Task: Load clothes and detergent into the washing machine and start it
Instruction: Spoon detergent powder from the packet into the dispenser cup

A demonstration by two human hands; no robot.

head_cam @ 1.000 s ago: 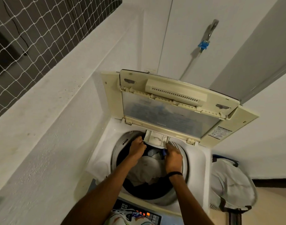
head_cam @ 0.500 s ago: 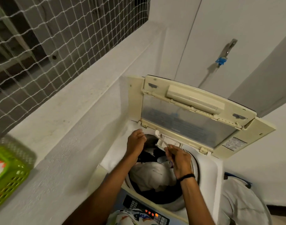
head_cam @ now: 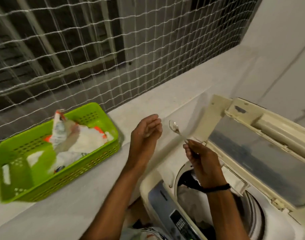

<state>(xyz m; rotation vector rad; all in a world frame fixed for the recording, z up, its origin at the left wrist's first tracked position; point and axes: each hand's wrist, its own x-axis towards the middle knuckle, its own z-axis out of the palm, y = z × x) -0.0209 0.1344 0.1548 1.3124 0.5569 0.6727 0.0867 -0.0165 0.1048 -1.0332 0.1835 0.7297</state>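
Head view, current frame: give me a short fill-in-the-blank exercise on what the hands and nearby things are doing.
1. The right hand holds a small clear plastic ____ by its handle.
2. The left hand is open and holds ____.
3. The detergent packets lie in a perforated plastic basket coloured ____.
4. The cream lid of the top-loading washing machine stands ____.

Missing words: spoon; nothing; green; open

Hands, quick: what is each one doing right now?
Left hand: open, fingers loosely curled, holding nothing.
Right hand: closed on a spoon.
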